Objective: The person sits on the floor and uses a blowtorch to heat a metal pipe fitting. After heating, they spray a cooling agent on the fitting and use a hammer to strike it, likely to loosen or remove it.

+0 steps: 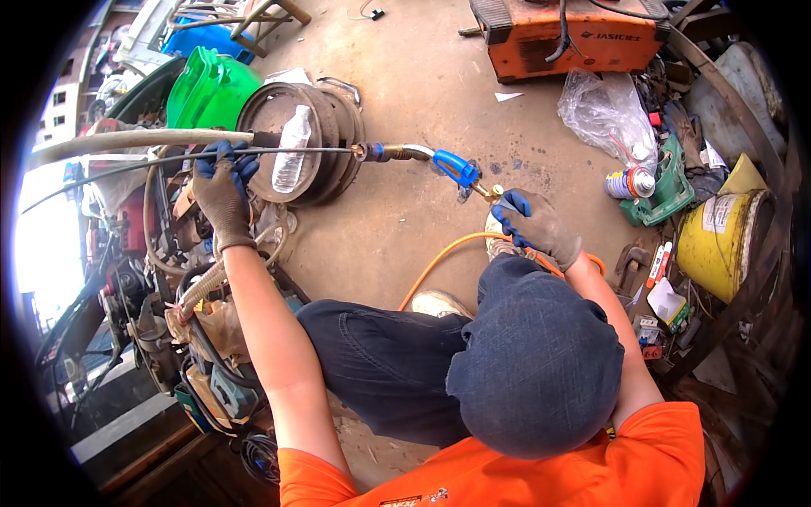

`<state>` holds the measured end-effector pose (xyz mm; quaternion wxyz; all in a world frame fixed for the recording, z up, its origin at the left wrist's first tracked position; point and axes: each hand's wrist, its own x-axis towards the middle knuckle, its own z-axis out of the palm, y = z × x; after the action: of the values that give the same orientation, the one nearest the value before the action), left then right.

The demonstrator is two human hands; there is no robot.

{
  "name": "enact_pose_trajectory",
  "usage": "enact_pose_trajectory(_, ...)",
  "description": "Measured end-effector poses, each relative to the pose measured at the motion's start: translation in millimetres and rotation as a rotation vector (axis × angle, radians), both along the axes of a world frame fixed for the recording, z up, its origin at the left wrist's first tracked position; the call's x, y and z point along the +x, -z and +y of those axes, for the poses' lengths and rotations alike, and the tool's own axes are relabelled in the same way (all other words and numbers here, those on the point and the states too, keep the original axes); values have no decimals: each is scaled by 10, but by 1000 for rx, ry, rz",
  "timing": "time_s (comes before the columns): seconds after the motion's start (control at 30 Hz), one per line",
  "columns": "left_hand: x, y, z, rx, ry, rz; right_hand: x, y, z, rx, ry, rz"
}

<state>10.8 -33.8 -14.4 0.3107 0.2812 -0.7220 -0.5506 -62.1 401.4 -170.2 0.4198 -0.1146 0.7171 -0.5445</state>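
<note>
My left hand (223, 196), in a brown and blue work glove, is closed around a long thin dark rod (291, 150). The rod's right end meets the metal nozzle (372, 152) of a gas torch with a blue handle (456, 167). At the torch's brass valve end, my gloved right hand (538, 226) has its fingers closed; an orange hose (448, 249) runs from beneath it and loops over the floor. Just above the rod, a pale pole (144, 137) with a dark end passes by the left glove. No flame can be made out at the nozzle.
A clear plastic bottle (292, 148) lies on a rusty wheel rim (325, 182). An orange machine (574, 38) stands ahead. Rightward are a plastic bag (604, 114), a spray can (629, 183) and a yellow bucket (724, 241). Tools and cables crowd the left, below a green container (207, 93).
</note>
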Motion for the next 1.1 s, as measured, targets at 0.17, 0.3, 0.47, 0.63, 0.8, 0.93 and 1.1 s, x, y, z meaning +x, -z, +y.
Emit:
enact_pose_trajectory(0.17,-31,-7,38,-13,-15,21,11,21,-3,14,-6,34)
enact_pose_trajectory(0.3,-57,-11,81,-31,-21,30,9,29,2,7,3,5)
enact_pose_trajectory(0.47,-49,-7,52,-43,-19,27,-3,5,3,0,-2,24)
enact_pose_trajectory(0.63,-39,2,23,-22,0,23,-3,32,-2,12,22,21)
enact_pose_trajectory(0.8,16,-63,2,105,93,4,-15,49,-1,20,35,5)
enact_pose_trajectory(0.93,30,-24,-52,62,101,15,-3,43,-4,2,33,8)
enact_pose_trajectory(1.1,15,-10,-74,47,75,3,-7,38,-15,33,21,12)
